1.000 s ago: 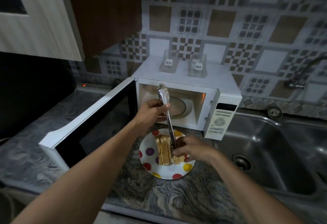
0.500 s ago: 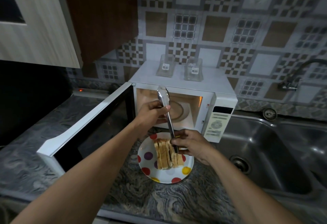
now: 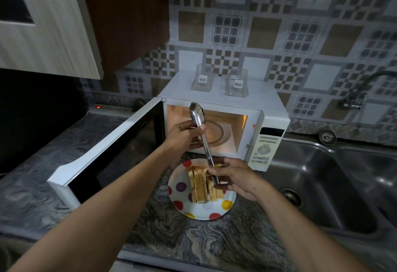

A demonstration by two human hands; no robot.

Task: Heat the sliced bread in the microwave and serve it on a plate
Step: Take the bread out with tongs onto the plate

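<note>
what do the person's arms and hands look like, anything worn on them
Both arms are bare from the bottom edge of the picture up to the hands: no sleeves, no gloves. No watch, bracelet or ring shows on the left hand or the right hand, as far as the dim light allows. The forearms are slim and long in this wide-angle view. No markings are visible on them.

White plate (image 3: pixel 182 202) – red, purple, yellow dots, tan bread (image 3: pixel 200 188), white microwave (image 3: pixel 272 121), grey swirled counter (image 3: pixel 204 243)
</note>
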